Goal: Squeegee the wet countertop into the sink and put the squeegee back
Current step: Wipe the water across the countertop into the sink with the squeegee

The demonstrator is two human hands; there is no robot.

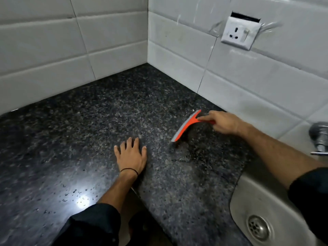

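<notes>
An orange squeegee (186,126) with a grey blade rests blade-down on the dark speckled granite countertop (88,130), near the right wall. My right hand (222,122) grips its handle, fingers closed around it. My left hand (131,154) lies flat on the countertop, fingers spread, left of the squeegee and apart from it. The steel sink (252,197) with its round drain (258,227) sits at the lower right. Water droplets (78,193) glisten on the countertop at the lower left, and a wet smear lies just right of the blade.
White tiled walls (71,41) meet in a corner behind the countertop. A white wall socket (238,33) is mounted on the right wall. A chrome tap (319,137) sticks out at the right edge above the sink.
</notes>
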